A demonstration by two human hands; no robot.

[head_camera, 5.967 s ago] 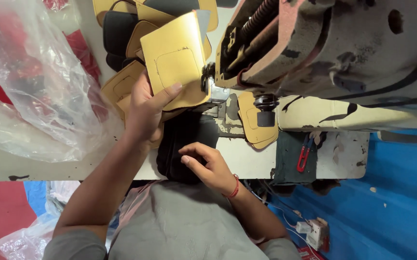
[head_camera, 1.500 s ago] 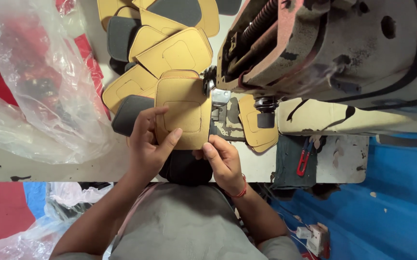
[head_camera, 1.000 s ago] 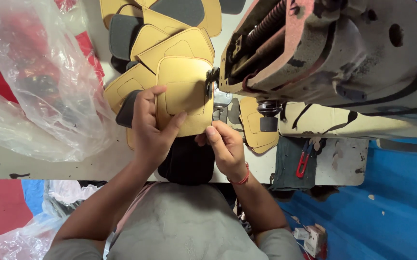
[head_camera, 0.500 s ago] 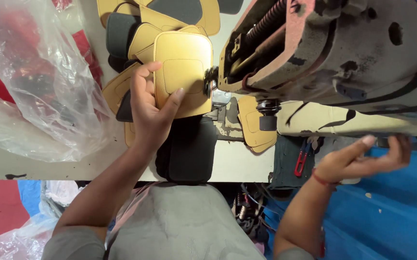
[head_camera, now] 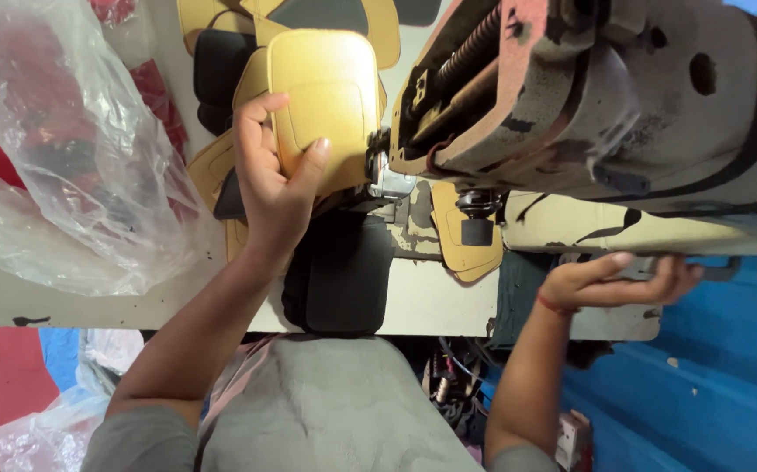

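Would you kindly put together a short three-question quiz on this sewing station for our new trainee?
1. True or false: the left hand rests on a red fabric panel.
2. Which hand is at the right end of the sewing machine, away from the needle? A) left hand B) right hand C) neither
3. Fill in: the clear ____ lies on the table to the left of the stacked panels.

Key
1. False: it presses the yellow padded panel by the needle.
2. B: the right hand reaches under the machine's right end.
3. plastic bag
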